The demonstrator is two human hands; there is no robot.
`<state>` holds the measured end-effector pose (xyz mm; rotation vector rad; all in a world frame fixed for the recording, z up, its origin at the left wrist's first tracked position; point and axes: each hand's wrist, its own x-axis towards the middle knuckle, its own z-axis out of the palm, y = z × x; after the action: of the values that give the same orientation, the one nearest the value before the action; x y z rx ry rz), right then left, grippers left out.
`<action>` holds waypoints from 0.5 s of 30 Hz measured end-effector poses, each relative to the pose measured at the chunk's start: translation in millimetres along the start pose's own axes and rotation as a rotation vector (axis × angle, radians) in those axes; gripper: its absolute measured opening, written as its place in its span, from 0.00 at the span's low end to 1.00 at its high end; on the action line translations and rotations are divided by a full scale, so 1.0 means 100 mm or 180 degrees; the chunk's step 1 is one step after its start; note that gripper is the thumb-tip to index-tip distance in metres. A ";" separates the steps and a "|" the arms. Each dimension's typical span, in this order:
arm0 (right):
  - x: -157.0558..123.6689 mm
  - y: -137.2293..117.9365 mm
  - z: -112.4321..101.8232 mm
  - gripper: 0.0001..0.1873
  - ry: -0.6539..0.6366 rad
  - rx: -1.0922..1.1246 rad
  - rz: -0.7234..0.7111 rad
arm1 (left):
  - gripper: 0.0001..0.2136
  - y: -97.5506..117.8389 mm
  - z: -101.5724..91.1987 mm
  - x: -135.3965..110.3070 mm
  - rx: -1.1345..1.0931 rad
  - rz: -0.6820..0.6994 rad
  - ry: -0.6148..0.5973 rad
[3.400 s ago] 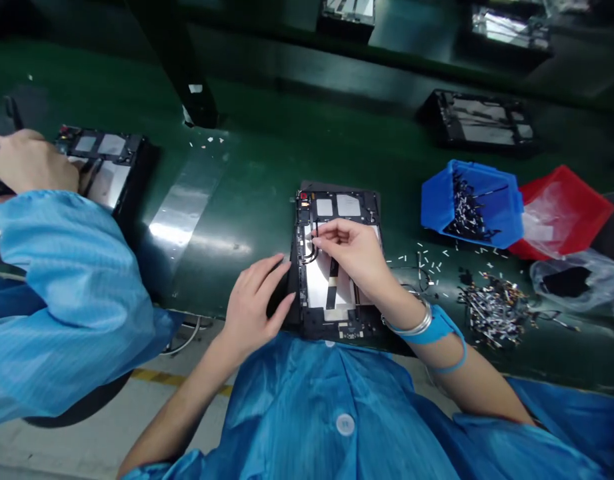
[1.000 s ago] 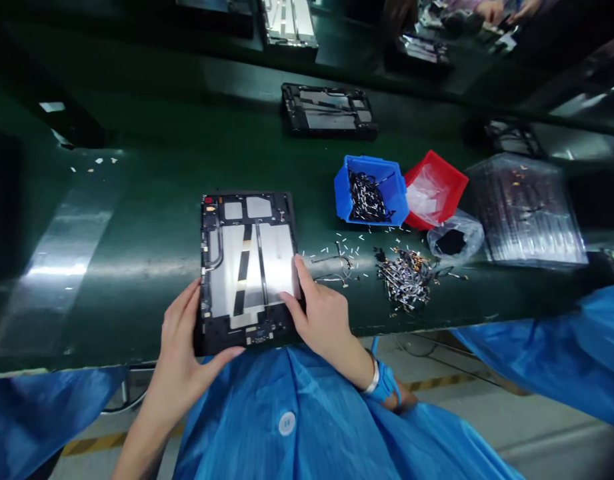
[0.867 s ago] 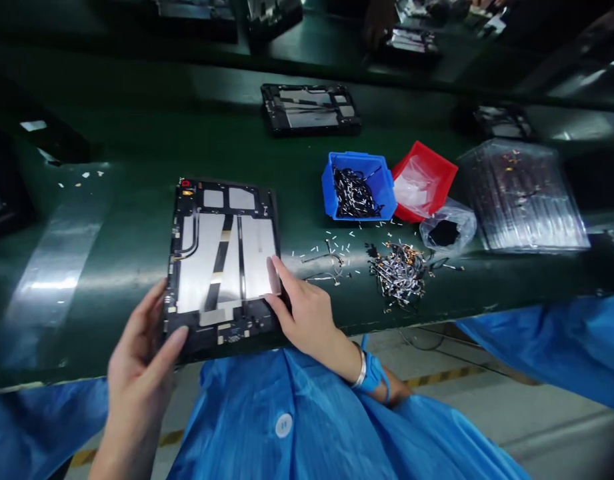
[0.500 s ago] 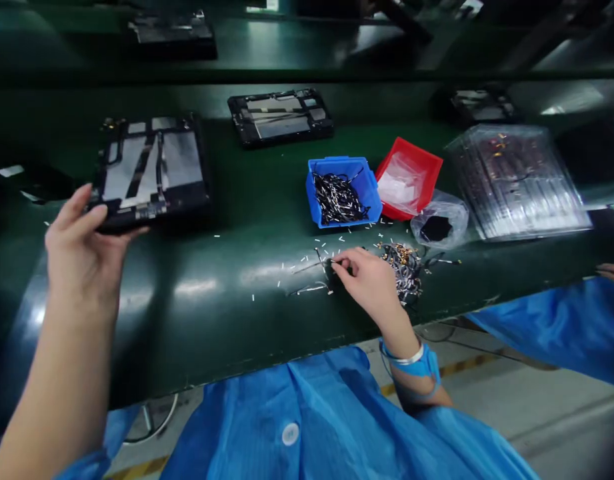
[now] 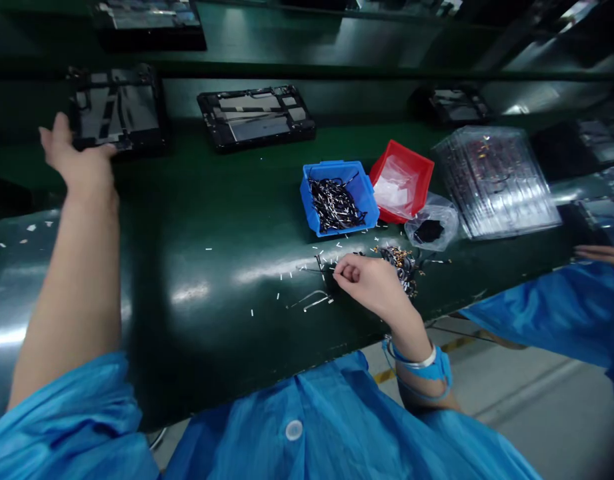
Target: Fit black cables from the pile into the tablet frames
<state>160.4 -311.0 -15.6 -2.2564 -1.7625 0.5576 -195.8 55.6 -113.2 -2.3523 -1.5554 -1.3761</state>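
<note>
From the head view, the left hand [image 5: 79, 157] is spread, fingers and thumb apart, with its edge touching the near side of a black tablet frame with silver inner panels [image 5: 117, 110]; the frame lies on a dark green conveyor belt [image 5: 197, 213] just beyond that hand. The right hand [image 5: 367, 283] is curled, fingers drawn together against the belt; whether they pinch anything is hidden. Just beside its fingers lie thin dark cables [image 5: 311, 301] and scattered small white bits [image 5: 287, 277]; just past its knuckles sits a tangled heap of wires [image 5: 399, 270]. Beyond the right hand stand a blue plastic bin of black wires [image 5: 361, 193], a red plastic bin lined with clear film [image 5: 411, 180], a clear plastic bag [image 5: 431, 223] and a stack of clear plastic trays [image 5: 494, 183]; a second black tablet frame [image 5: 254, 117] lies between the hands, farther up the belt. A co-worker's hand [image 5: 599, 253] shows well right of the right hand.
</note>
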 end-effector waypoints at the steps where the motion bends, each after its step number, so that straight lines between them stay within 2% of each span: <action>1: -0.05 0.01 -0.02 0.05 0.0175 0.0162 -0.0165 | 0.30 0.32 -0.05 -0.02 0.0081 -0.0467 -0.0092; 2: -0.10 0.01 -0.03 0.05 0.0417 0.0271 -0.0393 | 0.31 0.69 -0.12 -0.08 0.0065 -0.0830 -0.0316; 3: -0.15 0.00 -0.04 0.05 0.0705 0.0309 -0.0688 | 0.29 1.09 -0.20 -0.17 -0.0225 -0.0862 -0.0732; 5: -0.23 -0.05 -0.02 0.05 0.1297 0.0162 -0.1388 | 0.21 1.87 -0.39 -0.43 -0.1642 -0.0901 -0.1798; 7: -0.29 -0.11 0.01 0.05 0.1747 -0.0122 -0.2027 | 0.19 2.48 -0.56 -0.74 -0.2239 -0.0746 -0.2641; 8: -0.31 -0.13 0.03 0.06 0.1877 -0.0248 -0.2274 | 0.21 2.69 -0.63 -0.88 -0.2572 -0.0739 -0.3130; 10: -0.34 -0.16 0.07 0.07 0.2024 -0.0406 -0.2566 | 0.21 2.94 -0.74 -1.10 -0.3312 -0.1091 -0.4117; 12: -0.35 -0.17 0.09 0.07 0.2083 -0.0452 -0.2694 | 0.18 3.02 -0.82 -1.22 -0.3751 -0.1471 -0.4729; 14: -0.35 -0.16 0.10 0.07 0.2130 -0.0439 -0.2728 | 0.15 3.04 -0.87 -1.27 -0.3888 -0.1669 -0.4887; 15: -0.35 -0.17 0.11 0.07 0.2179 -0.0402 -0.2714 | 0.14 3.04 -0.89 -1.28 -0.3897 -0.1719 -0.4838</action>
<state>133.6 -341.2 -13.7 -1.2617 -2.0962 -0.4453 -43.1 -232.8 -11.4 -4.6810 -1.7269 -0.0799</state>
